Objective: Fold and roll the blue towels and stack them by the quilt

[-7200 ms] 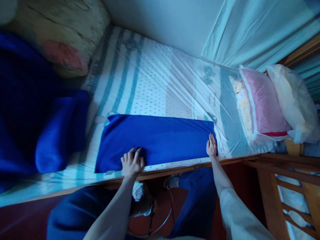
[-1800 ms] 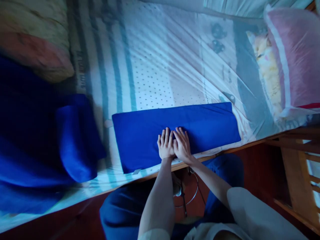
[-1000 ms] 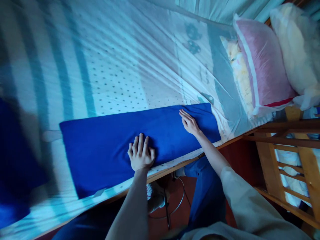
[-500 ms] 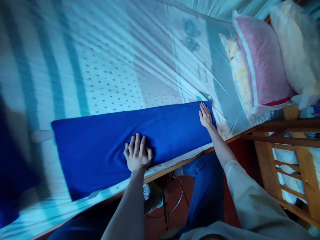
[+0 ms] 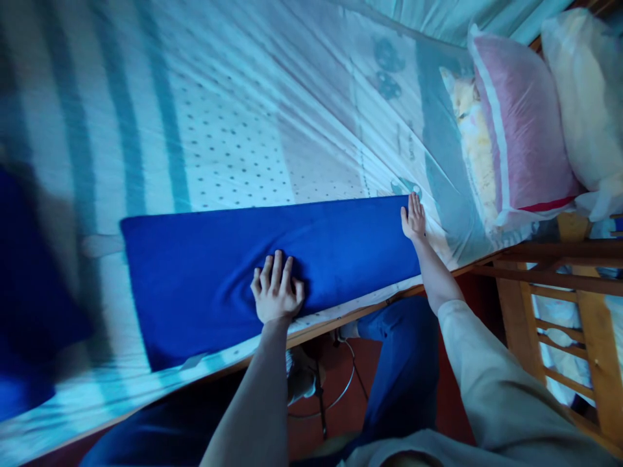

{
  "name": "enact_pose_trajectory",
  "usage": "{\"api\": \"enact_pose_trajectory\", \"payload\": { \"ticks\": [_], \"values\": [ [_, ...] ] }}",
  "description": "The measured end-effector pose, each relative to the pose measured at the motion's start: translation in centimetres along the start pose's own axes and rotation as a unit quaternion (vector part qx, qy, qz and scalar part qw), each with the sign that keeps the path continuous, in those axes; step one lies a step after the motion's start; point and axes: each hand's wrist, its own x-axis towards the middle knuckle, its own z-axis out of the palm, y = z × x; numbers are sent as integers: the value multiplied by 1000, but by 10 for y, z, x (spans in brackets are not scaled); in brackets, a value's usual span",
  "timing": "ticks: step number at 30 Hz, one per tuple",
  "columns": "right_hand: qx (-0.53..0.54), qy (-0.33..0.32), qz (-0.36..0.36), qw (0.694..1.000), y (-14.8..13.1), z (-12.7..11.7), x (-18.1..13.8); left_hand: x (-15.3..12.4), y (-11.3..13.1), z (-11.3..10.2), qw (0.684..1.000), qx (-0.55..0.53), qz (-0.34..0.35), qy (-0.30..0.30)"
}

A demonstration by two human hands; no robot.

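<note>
A long piece of blue cloth (image 5: 195,285), apparently folded, lies flat along the near edge of the bed. My left hand (image 5: 277,288) presses on it near its middle, fingers spread, with creases in the fabric to the left of it. At the cloth's right end, my right hand (image 5: 413,219) rests flat with fingers stretched out, over the short edge and partly on the sheet. Neither hand grips anything.
A patterned bed sheet (image 5: 228,155) covers the mattress, wrinkled toward the far side. Another blue cloth (image 5: 34,305) lies at the left. A pink pillow (image 5: 530,117) and a cat-printed pillow (image 5: 472,136) sit at the right, near a wooden bed frame (image 5: 516,311).
My right hand has slid a little right, from on the cloth to its right edge. My left hand stays pressed on the same part. The whole view has shifted slightly.
</note>
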Motion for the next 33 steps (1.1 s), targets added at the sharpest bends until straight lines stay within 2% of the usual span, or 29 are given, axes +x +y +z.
{"api": "enact_pose_trajectory", "payload": {
  "ticks": [3, 6, 8, 10, 12, 14, 16, 19, 22, 28, 31, 33],
  "values": [
    [0, -19, 14, 1000, 2, -5, 10, 0, 0, 0, 1000, 12, 6, 9],
    [27, -8, 47, 999, -17, -15, 5, 1, 0, 0, 1000, 12, 2, 12],
    [74, 20, 59, 995, -45, -21, -19, 2, 0, 1, 1000, 10, -2, 7],
    [170, 40, 63, 983, -84, -26, -64, 2, 0, 1, 1000, 12, -4, 1],
    [324, -8, 112, 939, -125, -28, -122, 2, 0, 0, 1000, 13, -6, -3],
    [454, -111, 224, 855, -161, -29, -181, 2, -1, 0, 1000, 12, -8, -6],
    [475, -154, 257, 827, -187, -29, -227, 1, -1, 0, 1000, 12, -8, -8],
    [494, -186, 293, 797, -203, -28, -264, 1, -1, 0, 1000, 13, -8, -11],
    [513, -207, 324, 767, -206, -24, -272, 1, -1, 0, 1000, 15, -12, -10],
    [562, -235, 388, 692, -218, -6, -256, 1, -2, 1, 1000, 12, -18, -22],
    [578, -230, 437, 649, -227, 2, -245, 0, -2, 1, 1000, 16, -18, -20],
    [582, -217, 462, 633, -231, 5, -239, 0, -3, 1, 999, 22, -16, -20]
  ]
}}
